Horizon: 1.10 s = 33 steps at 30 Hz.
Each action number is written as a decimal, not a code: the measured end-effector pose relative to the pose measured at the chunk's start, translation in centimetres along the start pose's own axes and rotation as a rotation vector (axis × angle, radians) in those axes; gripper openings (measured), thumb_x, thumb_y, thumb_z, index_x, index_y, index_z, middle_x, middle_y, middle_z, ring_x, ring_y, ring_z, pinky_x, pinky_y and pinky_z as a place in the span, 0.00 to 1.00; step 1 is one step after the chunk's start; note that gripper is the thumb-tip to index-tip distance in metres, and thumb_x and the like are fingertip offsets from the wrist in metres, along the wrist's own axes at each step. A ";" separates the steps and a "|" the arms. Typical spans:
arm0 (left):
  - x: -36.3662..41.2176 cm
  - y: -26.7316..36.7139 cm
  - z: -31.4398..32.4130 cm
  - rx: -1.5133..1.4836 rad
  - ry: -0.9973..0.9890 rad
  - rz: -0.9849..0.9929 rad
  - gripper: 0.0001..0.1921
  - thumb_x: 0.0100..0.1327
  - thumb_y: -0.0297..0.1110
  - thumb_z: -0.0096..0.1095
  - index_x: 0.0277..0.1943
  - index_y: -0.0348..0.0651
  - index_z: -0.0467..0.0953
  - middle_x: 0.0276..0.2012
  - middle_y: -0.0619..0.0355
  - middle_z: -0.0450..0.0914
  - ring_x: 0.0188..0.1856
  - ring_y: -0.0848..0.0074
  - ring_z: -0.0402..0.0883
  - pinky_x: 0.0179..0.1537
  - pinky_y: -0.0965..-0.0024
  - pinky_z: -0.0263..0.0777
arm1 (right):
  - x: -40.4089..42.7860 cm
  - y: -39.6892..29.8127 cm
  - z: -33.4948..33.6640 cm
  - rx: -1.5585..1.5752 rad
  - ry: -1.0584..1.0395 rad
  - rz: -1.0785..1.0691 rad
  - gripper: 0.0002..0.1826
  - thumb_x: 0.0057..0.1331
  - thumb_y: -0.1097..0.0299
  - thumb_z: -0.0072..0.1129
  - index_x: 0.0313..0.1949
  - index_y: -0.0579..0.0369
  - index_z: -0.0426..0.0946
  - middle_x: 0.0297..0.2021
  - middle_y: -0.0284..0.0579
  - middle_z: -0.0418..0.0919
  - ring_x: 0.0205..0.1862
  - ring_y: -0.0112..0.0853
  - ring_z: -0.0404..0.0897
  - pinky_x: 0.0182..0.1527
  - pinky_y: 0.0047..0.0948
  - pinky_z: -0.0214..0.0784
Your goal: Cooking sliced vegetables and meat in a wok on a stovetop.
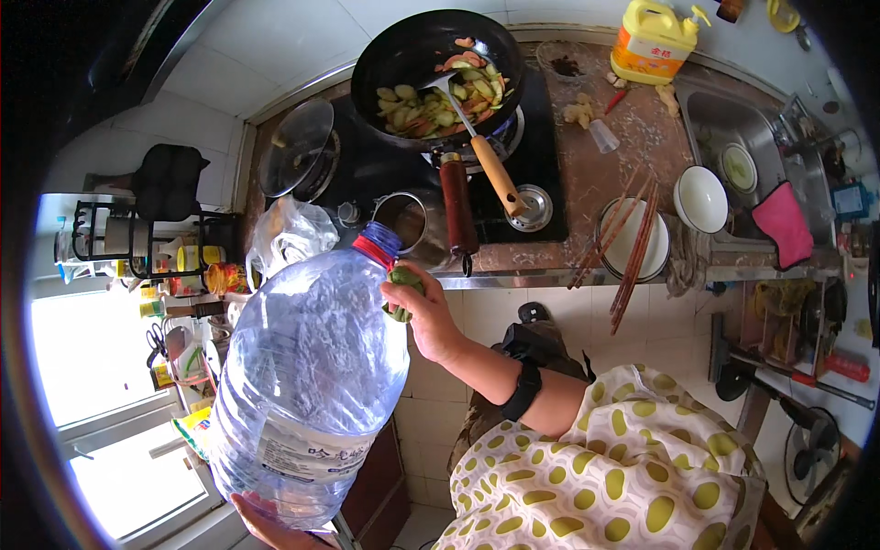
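Observation:
A large clear plastic water jug (309, 344) is tilted in front of me, its blue neck pointing up toward the counter. My right hand (432, 317) grips the green handle (404, 294) beside the neck, where a red band is wrapped. Under the jug's base, my left hand (265, 524) supports it, partly cut off by the picture's edge. The jug's mouth is at the rim of an open metal pot (432, 230) on the counter; whether they touch I cannot tell. Whether water is flowing is also not visible.
Behind is a black wok (375, 65) holding sliced vegetables (447, 103) and a wooden-handled spatula (496, 172), above a lit burner. A glass lid (295, 148) and plastic bag (292, 230) lie left. Chopsticks (636, 258) cross a white plate (619, 237) near the sink (742, 117).

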State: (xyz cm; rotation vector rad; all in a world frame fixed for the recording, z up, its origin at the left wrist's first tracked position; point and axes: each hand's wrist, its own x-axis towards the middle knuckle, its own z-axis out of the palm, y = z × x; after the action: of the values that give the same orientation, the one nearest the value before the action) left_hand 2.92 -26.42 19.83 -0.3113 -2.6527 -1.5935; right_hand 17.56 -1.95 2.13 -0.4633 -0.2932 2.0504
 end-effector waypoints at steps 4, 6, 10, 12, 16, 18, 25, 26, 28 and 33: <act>0.7 0.1 -0.1 0.025 0.059 0.037 0.41 0.56 0.58 0.52 0.62 0.33 0.53 0.61 0.45 0.54 0.63 0.64 0.52 0.61 0.62 0.45 | 0.1 -0.1 0.1 0.000 0.025 0.011 0.12 0.56 0.69 0.57 0.39 0.51 0.68 0.27 0.28 0.67 0.29 0.17 0.67 0.36 0.22 0.63; 0.6 0.6 -0.2 0.042 0.055 0.044 0.41 0.56 0.58 0.51 0.62 0.33 0.53 0.61 0.45 0.54 0.63 0.64 0.53 0.61 0.62 0.45 | 0.0 -0.1 0.3 0.014 0.038 0.011 0.11 0.56 0.69 0.57 0.39 0.50 0.69 0.27 0.28 0.67 0.29 0.17 0.67 0.36 0.22 0.63; 0.6 1.3 0.3 0.055 0.046 0.062 0.41 0.56 0.58 0.51 0.62 0.33 0.53 0.61 0.45 0.55 0.63 0.64 0.53 0.61 0.62 0.45 | 0.2 -0.2 0.3 0.027 0.050 -0.035 0.08 0.57 0.66 0.58 0.32 0.50 0.68 0.25 0.27 0.68 0.26 0.16 0.66 0.31 0.17 0.63; 0.6 1.5 0.3 0.065 0.041 0.069 0.41 0.56 0.58 0.51 0.62 0.33 0.53 0.61 0.45 0.55 0.62 0.64 0.53 0.61 0.62 0.46 | 0.1 -0.5 0.5 0.028 0.062 -0.035 0.08 0.57 0.65 0.58 0.32 0.50 0.68 0.25 0.27 0.68 0.26 0.16 0.66 0.31 0.17 0.62; 0.6 2.2 -0.1 0.079 0.046 0.086 0.41 0.56 0.58 0.51 0.62 0.33 0.53 0.60 0.45 0.56 0.62 0.64 0.54 0.61 0.62 0.46 | 0.1 -0.6 0.8 0.046 0.063 -0.040 0.08 0.57 0.66 0.58 0.32 0.51 0.68 0.25 0.28 0.67 0.26 0.16 0.66 0.30 0.17 0.61; 0.6 2.3 -0.1 0.077 0.045 0.090 0.40 0.56 0.58 0.51 0.62 0.33 0.54 0.60 0.45 0.56 0.62 0.64 0.54 0.61 0.62 0.46 | 0.1 -0.6 0.7 0.046 0.063 -0.038 0.08 0.57 0.67 0.58 0.32 0.51 0.68 0.25 0.28 0.67 0.26 0.16 0.66 0.30 0.17 0.60; 0.6 2.9 -0.4 0.079 0.033 0.095 0.40 0.56 0.58 0.51 0.62 0.33 0.54 0.60 0.45 0.57 0.61 0.63 0.56 0.61 0.62 0.47 | 0.2 -0.6 0.8 0.076 0.095 -0.047 0.07 0.57 0.69 0.57 0.32 0.51 0.68 0.24 0.29 0.67 0.26 0.17 0.65 0.29 0.18 0.59; 0.5 2.9 -0.5 0.082 0.029 0.094 0.40 0.56 0.58 0.51 0.62 0.33 0.54 0.60 0.45 0.57 0.61 0.63 0.56 0.61 0.62 0.47 | 0.2 -0.6 0.8 0.075 0.093 -0.045 0.07 0.57 0.69 0.57 0.32 0.51 0.68 0.24 0.29 0.67 0.26 0.17 0.65 0.29 0.18 0.59; 0.3 3.1 -0.5 0.082 0.024 0.096 0.40 0.56 0.58 0.51 0.62 0.33 0.54 0.60 0.44 0.57 0.61 0.63 0.56 0.61 0.62 0.47 | 0.2 -0.5 0.6 0.066 0.071 -0.061 0.07 0.56 0.69 0.57 0.32 0.51 0.68 0.24 0.29 0.67 0.25 0.17 0.65 0.29 0.17 0.58; 0.7 2.7 -0.9 0.117 0.081 0.118 0.39 0.57 0.58 0.50 0.61 0.33 0.56 0.58 0.44 0.60 0.59 0.63 0.59 0.60 0.62 0.49 | 0.3 -0.3 0.5 0.062 0.071 -0.054 0.08 0.56 0.68 0.58 0.32 0.51 0.68 0.23 0.29 0.66 0.25 0.17 0.65 0.29 0.17 0.57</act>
State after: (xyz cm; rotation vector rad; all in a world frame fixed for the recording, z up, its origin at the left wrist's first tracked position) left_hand 2.64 -25.80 22.72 -0.3825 -2.6000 -1.3803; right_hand 17.40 -1.56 2.66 -0.4840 -0.1965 1.9796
